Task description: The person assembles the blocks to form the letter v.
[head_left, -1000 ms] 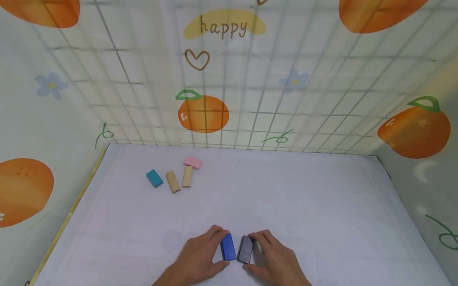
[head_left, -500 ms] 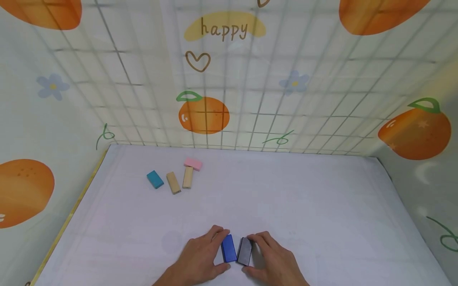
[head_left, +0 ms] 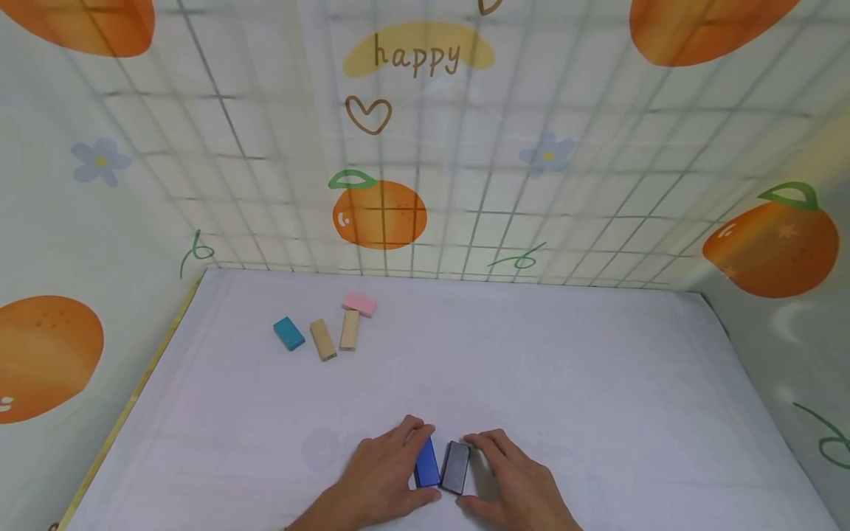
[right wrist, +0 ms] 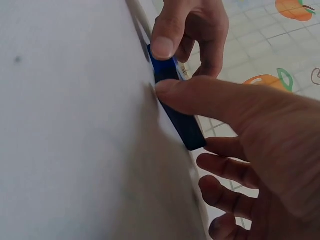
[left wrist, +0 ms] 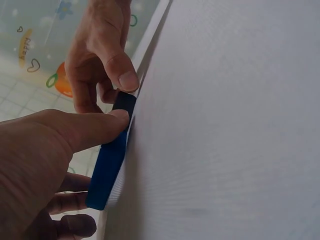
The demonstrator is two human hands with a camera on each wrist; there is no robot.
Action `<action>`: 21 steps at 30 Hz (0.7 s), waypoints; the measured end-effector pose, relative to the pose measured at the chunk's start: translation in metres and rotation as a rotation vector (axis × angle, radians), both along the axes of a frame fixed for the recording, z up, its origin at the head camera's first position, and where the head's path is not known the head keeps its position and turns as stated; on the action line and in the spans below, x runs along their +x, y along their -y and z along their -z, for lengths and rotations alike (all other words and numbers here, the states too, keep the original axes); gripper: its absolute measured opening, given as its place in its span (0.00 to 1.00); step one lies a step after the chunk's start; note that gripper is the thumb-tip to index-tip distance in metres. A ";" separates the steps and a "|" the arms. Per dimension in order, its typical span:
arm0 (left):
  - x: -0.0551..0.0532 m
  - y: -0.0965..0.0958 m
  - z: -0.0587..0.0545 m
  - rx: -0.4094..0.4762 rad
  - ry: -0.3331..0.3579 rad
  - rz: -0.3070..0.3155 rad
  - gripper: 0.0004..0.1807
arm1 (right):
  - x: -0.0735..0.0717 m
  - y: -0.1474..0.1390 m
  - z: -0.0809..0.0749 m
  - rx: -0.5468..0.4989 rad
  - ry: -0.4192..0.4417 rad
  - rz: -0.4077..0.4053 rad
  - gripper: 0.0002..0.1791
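Note:
In the head view my left hand (head_left: 381,472) spans the blue wooden block (head_left: 427,463), thumb at its near end and fingers at its far end. Part of that block lies hidden under the fingers. My right hand (head_left: 521,476) holds the dark grey block (head_left: 455,467) the same way, with a fingertip at the far corner and the thumb by the near end. The near ends of both blocks meet, while their far ends spread apart in a narrow V. From the left wrist, the thumb (left wrist: 107,127) shows over the place where the two blocks join.
Farther back on the white-covered table (head_left: 564,369) lie a teal block (head_left: 288,333), two plain wooden blocks (head_left: 323,340) and a pink block (head_left: 359,304), which meets one plain block. A printed curtain (head_left: 498,147) over a wire grid closes off the back.
My left hand has slid slightly right and covers more of the blue block. The grey block's near end has come against the blue one. Right-hand movement is slight.

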State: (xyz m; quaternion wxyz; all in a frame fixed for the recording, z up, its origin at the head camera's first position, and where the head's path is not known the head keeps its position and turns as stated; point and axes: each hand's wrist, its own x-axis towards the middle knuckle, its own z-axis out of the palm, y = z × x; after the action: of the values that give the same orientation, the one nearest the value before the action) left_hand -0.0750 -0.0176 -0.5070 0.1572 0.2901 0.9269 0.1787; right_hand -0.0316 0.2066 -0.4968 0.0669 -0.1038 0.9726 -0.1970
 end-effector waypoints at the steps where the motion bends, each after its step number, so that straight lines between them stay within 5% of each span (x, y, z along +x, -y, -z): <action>1: 0.000 0.000 0.000 0.002 -0.010 0.003 0.45 | 0.000 0.000 0.000 -0.001 -0.008 -0.003 0.42; 21: 0.002 -0.001 0.009 0.081 -0.122 0.034 0.39 | 0.001 0.004 0.002 0.006 -0.047 -0.011 0.38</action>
State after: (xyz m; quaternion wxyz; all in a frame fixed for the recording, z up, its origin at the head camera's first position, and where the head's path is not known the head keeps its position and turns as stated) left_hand -0.0733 -0.0168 -0.5164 0.0917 0.3222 0.9217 0.1954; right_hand -0.0304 0.2026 -0.4993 0.0457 -0.1135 0.9739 -0.1910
